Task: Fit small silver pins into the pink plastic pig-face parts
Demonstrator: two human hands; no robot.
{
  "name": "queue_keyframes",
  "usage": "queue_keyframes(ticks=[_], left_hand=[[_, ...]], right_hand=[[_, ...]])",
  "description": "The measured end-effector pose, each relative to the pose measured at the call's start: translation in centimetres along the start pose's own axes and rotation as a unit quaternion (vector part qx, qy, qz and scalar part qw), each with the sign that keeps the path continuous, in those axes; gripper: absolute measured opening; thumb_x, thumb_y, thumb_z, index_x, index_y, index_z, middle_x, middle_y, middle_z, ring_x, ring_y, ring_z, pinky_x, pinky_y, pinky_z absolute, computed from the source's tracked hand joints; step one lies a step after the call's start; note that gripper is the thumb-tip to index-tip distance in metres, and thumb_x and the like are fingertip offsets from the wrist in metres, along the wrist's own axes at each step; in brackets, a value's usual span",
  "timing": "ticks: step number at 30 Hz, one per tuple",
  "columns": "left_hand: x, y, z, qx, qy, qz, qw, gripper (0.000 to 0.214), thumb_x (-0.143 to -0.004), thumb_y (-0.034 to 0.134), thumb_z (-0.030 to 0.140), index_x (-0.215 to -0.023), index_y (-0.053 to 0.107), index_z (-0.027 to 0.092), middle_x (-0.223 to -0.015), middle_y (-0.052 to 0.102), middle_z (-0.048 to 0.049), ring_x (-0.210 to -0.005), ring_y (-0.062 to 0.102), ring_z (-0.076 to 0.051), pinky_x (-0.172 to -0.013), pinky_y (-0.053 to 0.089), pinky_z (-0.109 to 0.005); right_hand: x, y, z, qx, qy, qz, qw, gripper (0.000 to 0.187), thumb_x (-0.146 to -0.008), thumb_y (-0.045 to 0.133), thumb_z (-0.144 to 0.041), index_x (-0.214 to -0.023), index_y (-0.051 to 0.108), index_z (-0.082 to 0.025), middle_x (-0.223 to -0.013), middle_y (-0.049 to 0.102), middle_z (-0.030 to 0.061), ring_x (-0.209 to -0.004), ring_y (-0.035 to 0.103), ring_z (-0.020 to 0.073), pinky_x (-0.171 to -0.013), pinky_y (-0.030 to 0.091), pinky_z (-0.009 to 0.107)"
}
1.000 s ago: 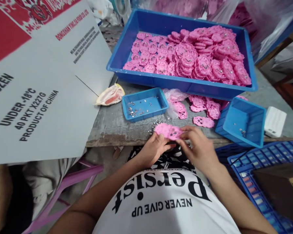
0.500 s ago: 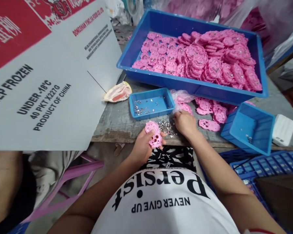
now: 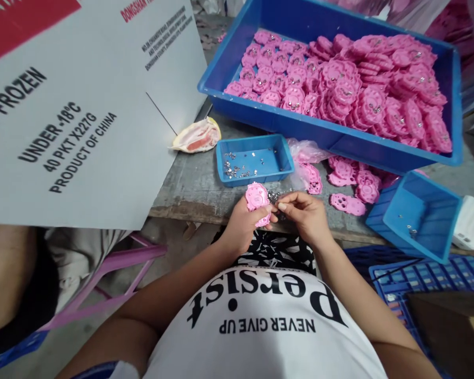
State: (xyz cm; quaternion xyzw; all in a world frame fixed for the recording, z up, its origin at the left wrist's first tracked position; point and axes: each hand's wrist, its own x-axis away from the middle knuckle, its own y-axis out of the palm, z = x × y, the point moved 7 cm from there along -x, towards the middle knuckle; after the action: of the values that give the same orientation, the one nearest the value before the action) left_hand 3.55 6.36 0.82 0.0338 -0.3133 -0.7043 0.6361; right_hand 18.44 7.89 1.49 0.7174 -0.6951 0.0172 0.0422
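Note:
My left hand (image 3: pixel 242 223) grips a pink plastic piece (image 3: pixel 256 198) near the table's front edge, thumb laid over its lower part. Close beside it, my right hand (image 3: pixel 306 213) is closed in a pinch; whatever sits between the fingertips is too small to make out. Behind the hands lies a heap of small shiny metal parts (image 3: pixel 274 196), partly covered by the fingers. A shallow blue tray (image 3: pixel 255 179) just beyond holds more such metal bits. Several loose pink pieces (image 3: pixel 347 204) rest right of my right hand, by a clear plastic bag (image 3: pixel 306 152).
A large blue bin (image 3: pixel 268 118) of pink pieces stands at the back. On the right are a tilted blue box (image 3: pixel 405 202) and a white device (image 3: pixel 472 221). A grey carton (image 3: pixel 98 131) covers the left side, with a fruit peel (image 3: pixel 197 136) beside it.
My right hand has come from beside the metal heap toward my left hand, fingers now pinched. The pink piece in my left hand has been turned. The view has shifted slightly.

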Motion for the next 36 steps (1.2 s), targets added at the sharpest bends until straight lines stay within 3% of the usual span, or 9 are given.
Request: queue_keyframes(ticks=[5, 9, 11, 15, 19, 24, 30, 34, 36], left_hand=[[0.1, 0.0, -0.4, 0.022, -0.004, -0.012, 1.0, 0.043, -0.071, 0.083, 0.027, -0.105, 0.058, 0.016, -0.08, 0.064, 0.0009, -0.064, 0.065, -0.014, -0.05, 0.05, -0.023], [0.2, -0.3, -0.2, 0.024, 0.008, 0.001, 1.0, 0.044, -0.068, 0.085, 0.026, -0.101, 0.057, 0.016, -0.076, 0.063, 0.0017, -0.061, 0.063, -0.012, -0.047, 0.047, -0.021], [0.4, -0.5, 0.1, 0.012, 0.021, 0.024, 0.999, 0.043, -0.068, 0.085, 0.026, -0.099, 0.058, 0.016, -0.077, 0.063, 0.002, -0.061, 0.063, -0.012, -0.047, 0.047, -0.021], [0.6, -0.8, 0.9, -0.036, 0.049, 0.074, 0.995, 0.037, -0.069, 0.082, 0.022, -0.096, 0.058, 0.017, -0.08, 0.065, 0.002, -0.06, 0.064, -0.011, -0.046, 0.048, -0.021], [0.8, -0.8, 1.2, -0.064, 0.066, 0.085, 0.992, 0.036, -0.069, 0.08, 0.02, -0.098, 0.058, 0.017, -0.079, 0.066, 0.0024, -0.059, 0.063, -0.011, -0.046, 0.049, -0.021], [0.8, -0.7, 1.2, -0.076, 0.068, 0.077, 0.992, 0.038, -0.069, 0.083, 0.023, -0.096, 0.057, 0.017, -0.075, 0.065, 0.003, -0.057, 0.062, -0.01, -0.045, 0.049, -0.021], [0.6, -0.5, 0.7, -0.047, 0.046, 0.044, 0.997, 0.05, -0.071, 0.09, 0.039, -0.102, 0.057, 0.017, -0.074, 0.066, 0.0023, -0.059, 0.063, -0.012, -0.047, 0.049, -0.022], [0.4, -0.2, 0.3, 0.054, 0.024, 0.0, 0.998, 0.059, -0.084, 0.07, 0.068, -0.111, 0.061, 0.016, -0.088, 0.073, -0.0066, -0.076, 0.072, -0.02, -0.057, 0.055, -0.027], [0.5, 0.1, 0.3, 0.096, 0.018, -0.017, 0.995, 0.063, -0.089, 0.061, 0.071, -0.121, 0.062, 0.017, -0.098, 0.076, -0.0102, -0.095, 0.075, -0.025, -0.074, 0.06, -0.034]], right_hand=[[0.3, 0.6, -0.9, 0.034, -0.073, -0.01, 0.997, 0.01, -0.073, 0.087, -0.034, -0.074, 0.081, -0.026, -0.094, 0.075, 0.0043, -0.091, 0.069, 0.0198, -0.091, 0.056, 0.04], [0.4, 1.0, -0.3, 0.004, -0.058, -0.026, 0.998, 0.007, -0.074, 0.087, -0.032, -0.077, 0.083, -0.028, -0.093, 0.074, 0.0032, -0.089, 0.068, 0.0183, -0.086, 0.055, 0.036], [0.4, 1.1, 0.2, -0.034, -0.032, -0.019, 0.999, 0.009, -0.074, 0.088, -0.034, -0.079, 0.083, -0.028, -0.092, 0.074, 0.0026, -0.082, 0.065, 0.0163, -0.074, 0.052, 0.031], [0.6, 0.6, 0.6, -0.069, -0.002, 0.021, 0.997, 0.017, -0.072, 0.089, -0.039, -0.082, 0.083, -0.026, -0.083, 0.071, 0.0, -0.058, 0.047, 0.0095, -0.054, 0.035, 0.025], [0.7, 0.5, 0.0, -0.05, -0.027, 0.015, 0.998, 0.019, -0.073, 0.089, -0.04, -0.082, 0.08, -0.026, -0.078, 0.069, -0.0006, -0.059, 0.046, 0.0107, -0.056, 0.036, 0.027], [0.9, 1.0, -1.5, 0.04, -0.086, -0.026, 0.995, 0.015, -0.08, 0.083, -0.035, -0.075, 0.074, -0.024, -0.085, 0.07, 0.0013, -0.071, 0.058, 0.0154, -0.068, 0.044, 0.032], [0.9, 1.3, -1.7, 0.115, -0.074, -0.033, 0.99, 0.024, -0.088, 0.074, -0.042, -0.075, 0.067, -0.023, -0.077, 0.065, 0.0013, -0.071, 0.056, 0.017, -0.067, 0.044, 0.033], [0.9, 1.0, -1.2, 0.068, -0.051, -0.001, 0.996, 0.026, -0.088, 0.073, -0.045, -0.076, 0.066, -0.024, -0.083, 0.064, 0.0019, -0.079, 0.059, 0.0188, -0.078, 0.048, 0.036], [1.0, 1.0, -1.5, 0.07, -0.075, 0.016, 0.995, 0.026, -0.086, 0.076, -0.044, -0.073, 0.068, -0.023, -0.099, 0.066, 0.0054, -0.097, 0.062, 0.0224, -0.092, 0.049, 0.041]])
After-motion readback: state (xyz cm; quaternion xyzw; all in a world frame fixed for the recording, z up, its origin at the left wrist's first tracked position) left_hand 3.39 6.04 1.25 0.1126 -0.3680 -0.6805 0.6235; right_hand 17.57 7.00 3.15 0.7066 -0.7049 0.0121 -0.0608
